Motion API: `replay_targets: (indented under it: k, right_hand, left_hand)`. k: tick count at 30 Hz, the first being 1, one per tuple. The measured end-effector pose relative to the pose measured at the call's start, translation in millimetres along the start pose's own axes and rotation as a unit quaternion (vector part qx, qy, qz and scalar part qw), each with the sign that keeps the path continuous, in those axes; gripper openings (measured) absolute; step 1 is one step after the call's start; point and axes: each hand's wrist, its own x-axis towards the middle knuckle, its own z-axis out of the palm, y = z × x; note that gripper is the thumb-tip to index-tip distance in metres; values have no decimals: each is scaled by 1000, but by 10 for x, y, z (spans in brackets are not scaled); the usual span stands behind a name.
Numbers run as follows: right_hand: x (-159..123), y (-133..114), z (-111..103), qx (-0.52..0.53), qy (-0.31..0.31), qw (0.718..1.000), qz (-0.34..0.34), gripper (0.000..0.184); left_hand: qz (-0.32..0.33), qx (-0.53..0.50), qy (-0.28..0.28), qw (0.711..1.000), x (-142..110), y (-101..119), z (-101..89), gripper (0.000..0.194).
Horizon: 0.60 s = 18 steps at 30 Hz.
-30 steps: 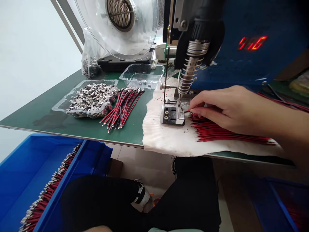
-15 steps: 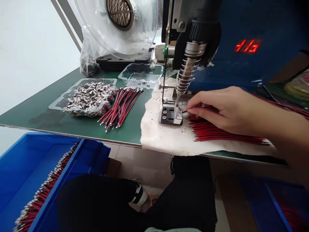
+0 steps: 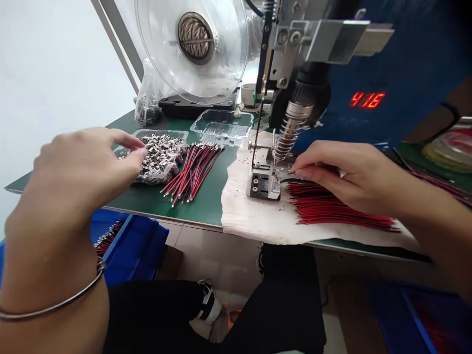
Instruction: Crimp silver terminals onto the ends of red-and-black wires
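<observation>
My right hand (image 3: 342,177) is closed in a pinch, with the red tip of a wire (image 3: 292,172) just showing at its fingertips. It is beside the small metal fixture (image 3: 273,183) under the machine's spring-wrapped soldering tip (image 3: 289,135). Below the hand, a row of red and black wires (image 3: 332,209) lies on a white ribbed cloth (image 3: 258,221). My left hand (image 3: 81,172) hovers at the clear tray of small metal connectors (image 3: 162,152), thumb and index finger slightly apart, nothing visible between them. Right of that tray lies a pile of wires with connectors on their ends (image 3: 193,169).
A blue machine body (image 3: 405,64) with a red display (image 3: 368,100) stands at the right. Behind are a large clear reel (image 3: 158,39), a second clear tray (image 3: 223,125) and a bag of metal parts (image 3: 147,105). Blue bins (image 3: 138,250) sit below the table edge.
My left hand has come into view at the left, over the connector tray. My right hand has drawn slightly back from the fixture. The view has shifted, and the display reads 416.
</observation>
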Motion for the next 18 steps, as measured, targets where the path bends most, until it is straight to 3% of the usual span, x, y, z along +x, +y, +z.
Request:
replay_targets:
  k: [3,8,13,18]
  right_hand:
    - [51,-17,-35,17,-19,1000,16,16]
    - [253,-6,-158,53,-78,985,144,34]
    - [351,5,-161,99,-170,948,249,52]
    - [315,65,-121,149,-215,928,264,53]
  left_hand:
    - [24,129,-64,989,137,-7,72,26]
    - [21,115,-110,987,145,61,41,22]
    - [15,164,-165,972,131,125,-44,24]
    - [21,192,-188,963,190,86,-54,34]
